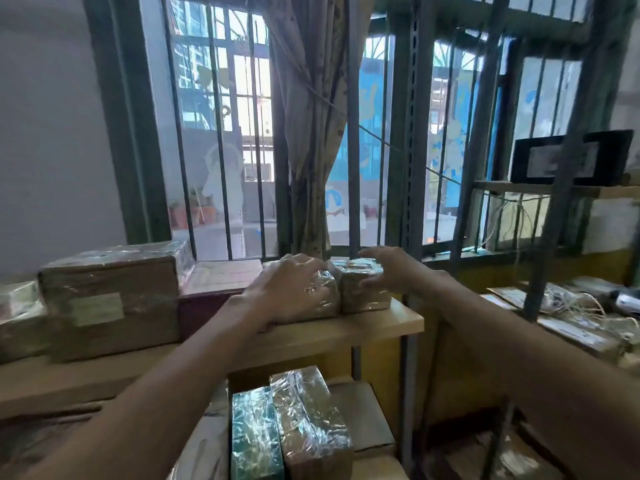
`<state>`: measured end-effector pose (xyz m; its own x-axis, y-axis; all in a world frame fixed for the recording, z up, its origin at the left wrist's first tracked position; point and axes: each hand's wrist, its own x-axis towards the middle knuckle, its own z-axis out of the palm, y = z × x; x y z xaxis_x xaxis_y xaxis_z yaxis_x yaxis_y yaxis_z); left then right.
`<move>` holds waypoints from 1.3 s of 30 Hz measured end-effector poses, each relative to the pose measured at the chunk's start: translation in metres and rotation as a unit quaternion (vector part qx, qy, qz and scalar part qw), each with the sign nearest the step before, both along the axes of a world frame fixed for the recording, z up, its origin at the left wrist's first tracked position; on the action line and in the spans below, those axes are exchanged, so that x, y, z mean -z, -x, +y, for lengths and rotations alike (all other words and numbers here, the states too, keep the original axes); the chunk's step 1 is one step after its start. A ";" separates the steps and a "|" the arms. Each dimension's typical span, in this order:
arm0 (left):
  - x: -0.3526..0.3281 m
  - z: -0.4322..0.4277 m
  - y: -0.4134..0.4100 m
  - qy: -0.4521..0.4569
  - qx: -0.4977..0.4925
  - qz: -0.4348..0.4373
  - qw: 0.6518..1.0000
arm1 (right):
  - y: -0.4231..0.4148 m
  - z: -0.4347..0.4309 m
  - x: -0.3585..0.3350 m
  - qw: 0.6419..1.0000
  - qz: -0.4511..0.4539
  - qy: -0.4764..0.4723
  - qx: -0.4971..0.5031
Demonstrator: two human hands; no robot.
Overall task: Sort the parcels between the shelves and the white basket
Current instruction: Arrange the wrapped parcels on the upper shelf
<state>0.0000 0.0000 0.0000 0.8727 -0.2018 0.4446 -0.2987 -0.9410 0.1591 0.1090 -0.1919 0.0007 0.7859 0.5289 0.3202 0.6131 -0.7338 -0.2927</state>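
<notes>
Hands up on the top shelf (381,323), both working the far right end of the wooden board in front of the barred window (221,133). The left hand (291,289) lies flat over a small wrapped parcel (322,299), fingers curled down on its top and near face; it looks like a grip, though the shiny film hides how firm it is. The right hand (388,271) is spread wide, fingers fanned over the neighbouring parcel (363,289), touching its top and right side but not closed round it. The two packs sit touching each other, right at the shelf's right end.

Over on the left, a big brown box (110,299) with a pale label takes up that side, a dark red box (204,310) tucked between it and the hands. Below, on the lower shelf, a green pack (254,438) and a brown film-wrapped pack (308,417) lie side by side. No white basket in sight from this head view, so the drop-off spot cannot be placed.

Danger here, as I read it: that film is slick, and the right-hand parcel sits close to the edge. A nudge from the spread fingers could push it off the right end, down by the metal post (412,168). Lifting both at once with loose holds could also let one slide free.
</notes>
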 end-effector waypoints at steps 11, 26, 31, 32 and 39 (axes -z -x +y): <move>0.028 -0.019 -0.055 -0.033 -0.039 0.006 0.999 | -0.053 0.006 0.022 0.995 -0.086 0.055 -0.010; 0.029 -0.043 -0.081 0.198 0.053 -0.040 0.978 | -0.059 -0.016 -0.062 0.992 -0.033 -0.104 -0.070; 0.028 -0.049 -0.090 0.323 0.104 -0.083 0.937 | -0.063 -0.032 -0.068 0.976 0.032 -0.204 -0.068; 0.026 -0.047 -0.090 0.333 0.106 -0.090 0.932 | -0.061 -0.034 -0.070 0.968 0.053 -0.229 -0.089; 0.011 -0.046 -0.088 0.416 0.033 -0.123 0.900 | -0.050 -0.035 -0.074 0.960 0.135 -0.125 -0.213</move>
<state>0.0884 -0.0459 -0.0113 0.7257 0.2423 0.6440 -0.4722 -0.5053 0.7223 0.1590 -0.2274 0.0751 0.5879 0.7537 0.2938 0.7189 -0.3202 -0.6169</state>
